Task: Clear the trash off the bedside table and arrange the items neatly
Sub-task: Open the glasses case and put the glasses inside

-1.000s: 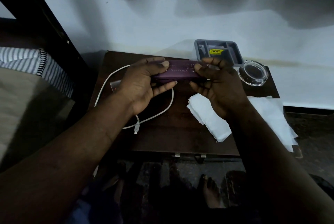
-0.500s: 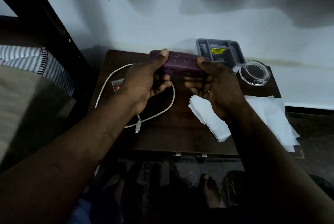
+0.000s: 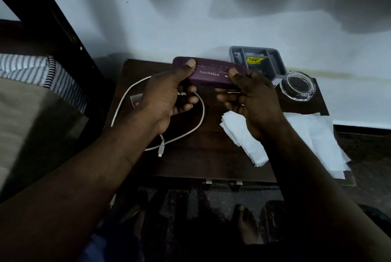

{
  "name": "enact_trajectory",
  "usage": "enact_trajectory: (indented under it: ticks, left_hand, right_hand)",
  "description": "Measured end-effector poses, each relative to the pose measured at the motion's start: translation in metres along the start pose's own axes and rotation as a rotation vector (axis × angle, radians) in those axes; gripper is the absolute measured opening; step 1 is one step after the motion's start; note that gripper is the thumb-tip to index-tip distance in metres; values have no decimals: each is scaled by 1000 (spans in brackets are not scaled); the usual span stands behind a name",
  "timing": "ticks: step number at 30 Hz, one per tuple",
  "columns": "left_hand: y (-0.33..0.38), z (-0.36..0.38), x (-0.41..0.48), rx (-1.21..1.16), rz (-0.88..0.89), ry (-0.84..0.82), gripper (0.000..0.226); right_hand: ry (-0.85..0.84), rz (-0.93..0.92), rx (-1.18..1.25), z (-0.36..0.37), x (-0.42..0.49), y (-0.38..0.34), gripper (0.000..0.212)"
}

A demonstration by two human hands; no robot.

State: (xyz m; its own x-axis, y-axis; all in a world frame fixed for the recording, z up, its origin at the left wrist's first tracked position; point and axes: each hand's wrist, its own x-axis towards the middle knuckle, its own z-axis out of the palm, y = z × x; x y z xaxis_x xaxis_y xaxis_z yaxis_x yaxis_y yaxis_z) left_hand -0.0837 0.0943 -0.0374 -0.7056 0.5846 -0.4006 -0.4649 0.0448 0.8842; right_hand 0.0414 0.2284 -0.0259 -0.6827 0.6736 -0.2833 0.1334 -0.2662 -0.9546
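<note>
A purple spectacle case with gold lettering is held above the back of the dark wooden bedside table. My left hand grips its left end, thumb on top. My right hand grips its right end, thumb on the lid and fingers curled below. A white charging cable lies looped on the table under my left hand. White tissue paper is spread over the table's right side, partly under my right forearm.
A grey compartment tray with a yellow sticker stands at the back by the white wall. A clear glass ashtray sits right of it. A small red-marked wrapper lies at the left. A bed with striped cloth is on the left.
Both hands have carried the purple case up and toward the wall, and tilted it so the lettered lid faces me.
</note>
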Motion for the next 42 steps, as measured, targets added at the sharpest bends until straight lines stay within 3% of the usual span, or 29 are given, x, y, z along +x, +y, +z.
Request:
enact_trajectory:
  ticks: [5,8,10,15,20,25,34,42]
  left_hand:
    - [3,-3,4,-52,73,16,16]
    - [5,-5,5,-17,158,9,20]
    - [7,-9,7,128,263,16,32]
    - [13,-33,17,765,549,16,58]
    - [16,-43,27,962,624,50,50]
    - [20,-50,51,1015,597,118,37]
    - [21,-48,91,1200,415,124,42]
    - [15,-36,104,1320,383,103,51]
  right_hand:
    - [22,-4,11,-3,3,1,13]
    - [16,-14,12,-3,3,2,12]
    - [31,-25,20,0,4,1,13]
    - [97,-61,10,6,8,-3,14]
    - [113,-40,-38,16,13,2,24]
    - [137,-36,-135,19,17,7,48]
    - [142,-59,-289,3,17,13,32]
    - [126,-57,-342,4,18,18,29]
